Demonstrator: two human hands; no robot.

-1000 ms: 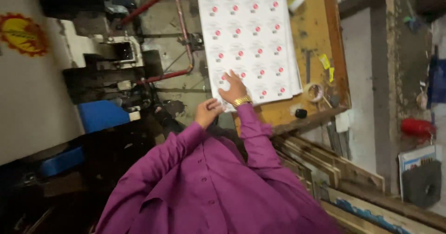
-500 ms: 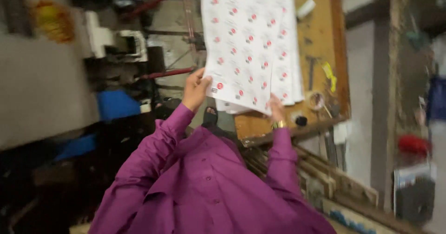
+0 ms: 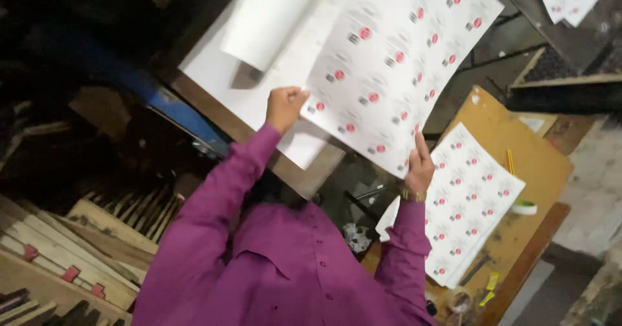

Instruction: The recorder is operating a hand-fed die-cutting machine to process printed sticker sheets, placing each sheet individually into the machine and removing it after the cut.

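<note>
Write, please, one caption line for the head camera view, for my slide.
A person in a purple shirt holds a printed sheet with left hand and right hand above a wooden table.

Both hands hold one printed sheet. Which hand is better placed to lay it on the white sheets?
Probably the left hand: it grips the printed sheet directly over the white sheets. The right hand, at the sheet's lower edge, hangs beyond the edge of the table.
</note>
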